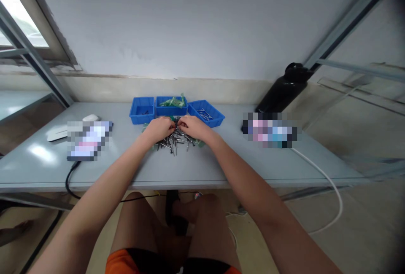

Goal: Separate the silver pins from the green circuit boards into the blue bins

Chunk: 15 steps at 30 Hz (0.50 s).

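Left hand [162, 128] and right hand [195, 127] close together at a heap of screws [176, 141] on the table [186, 172]. Fingers of both bent inward; cannot tell whether either grips a screw. Behind the heap: left tray [142, 119], middle tray [171, 112] containing green plastic [172, 103], right tray [215, 121], all blue.

Over my remote feed, I see a pale gray table [190, 170] spanning mid-frame, a loose pile of slim metal pieces [174, 142] at center, three blue trays [171, 112] just above it, a black bottle [281, 93] and blurred device [268, 130] at right, a phone [90, 141] and two white objects [91, 118] at left.
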Each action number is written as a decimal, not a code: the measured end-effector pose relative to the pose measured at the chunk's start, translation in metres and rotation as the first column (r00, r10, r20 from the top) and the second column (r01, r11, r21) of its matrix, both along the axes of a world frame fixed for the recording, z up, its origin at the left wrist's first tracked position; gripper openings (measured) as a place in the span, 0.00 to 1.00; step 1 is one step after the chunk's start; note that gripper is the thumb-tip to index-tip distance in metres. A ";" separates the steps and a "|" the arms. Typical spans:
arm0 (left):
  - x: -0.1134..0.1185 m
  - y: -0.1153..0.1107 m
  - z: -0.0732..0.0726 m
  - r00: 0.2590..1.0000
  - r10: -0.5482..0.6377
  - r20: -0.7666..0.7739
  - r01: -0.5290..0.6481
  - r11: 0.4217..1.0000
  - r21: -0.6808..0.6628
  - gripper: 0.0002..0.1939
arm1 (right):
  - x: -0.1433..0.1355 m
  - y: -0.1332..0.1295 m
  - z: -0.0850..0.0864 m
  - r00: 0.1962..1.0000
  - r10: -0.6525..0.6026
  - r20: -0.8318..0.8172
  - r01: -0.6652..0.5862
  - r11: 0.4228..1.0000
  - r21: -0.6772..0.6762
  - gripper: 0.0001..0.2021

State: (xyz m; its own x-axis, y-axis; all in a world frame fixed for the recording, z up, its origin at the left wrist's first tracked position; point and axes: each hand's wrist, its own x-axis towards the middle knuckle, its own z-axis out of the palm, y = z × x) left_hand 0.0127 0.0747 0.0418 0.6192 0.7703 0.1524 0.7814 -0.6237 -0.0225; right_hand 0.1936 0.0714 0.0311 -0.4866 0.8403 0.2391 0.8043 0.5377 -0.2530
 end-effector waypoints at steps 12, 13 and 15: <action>0.001 0.000 0.000 0.999 -0.003 0.033 0.003 1.000 -0.009 0.12 | 0.000 -0.001 0.005 0.997 -0.007 -0.076 0.005 1.000 -0.029 0.10; 0.000 0.000 0.001 0.999 0.009 0.045 -0.009 1.000 -0.007 0.11 | 0.001 0.000 0.005 0.996 -0.007 -0.086 0.005 1.000 -0.028 0.10; -0.002 0.000 0.003 0.995 0.027 0.093 -0.027 1.000 0.001 0.11 | 0.001 0.000 0.005 0.994 -0.005 -0.107 0.002 1.000 -0.029 0.10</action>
